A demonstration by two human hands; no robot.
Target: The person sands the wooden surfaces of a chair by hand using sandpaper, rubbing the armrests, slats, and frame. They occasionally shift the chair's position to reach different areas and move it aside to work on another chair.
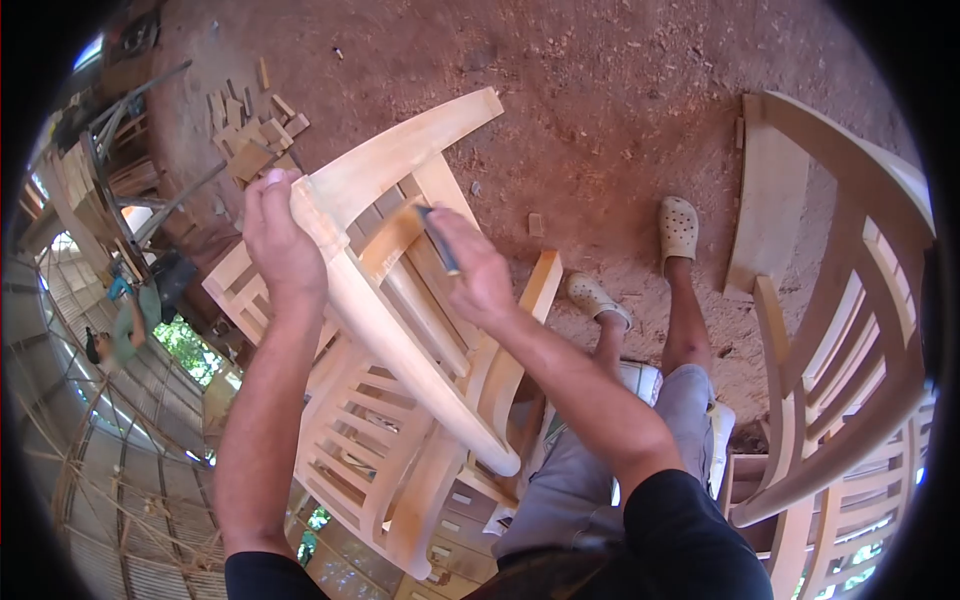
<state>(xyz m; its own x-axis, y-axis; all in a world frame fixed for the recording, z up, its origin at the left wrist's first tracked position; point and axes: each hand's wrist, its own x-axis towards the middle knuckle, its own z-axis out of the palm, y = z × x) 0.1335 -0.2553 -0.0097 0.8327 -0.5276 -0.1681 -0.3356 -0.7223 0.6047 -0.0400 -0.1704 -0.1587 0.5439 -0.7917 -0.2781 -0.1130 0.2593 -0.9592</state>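
Note:
My left hand [283, 240] is wrapped round the corner of a pale wooden chair frame [410, 350], thumb over the joint. The frame lies tilted in front of me, with a curved leg [415, 145] pointing away to the upper right. In my right hand [478, 272] is a thin, dark flat piece [438, 240], like a sandpaper-wrapped block, pinched between fingers and thumb. It is held close over the frame's inner rails, beside a short orange-toned crosspiece [392, 240]. My fingers hide part of its face.
Wood offcuts [255, 135] lie heaped on the reddish dirt floor [600, 100]. Another slatted chair [850, 300] stands at the right beside a curved board [765, 200]. My clog-shod feet [679, 228] rest on the floor. A person [130, 320] is at the far left.

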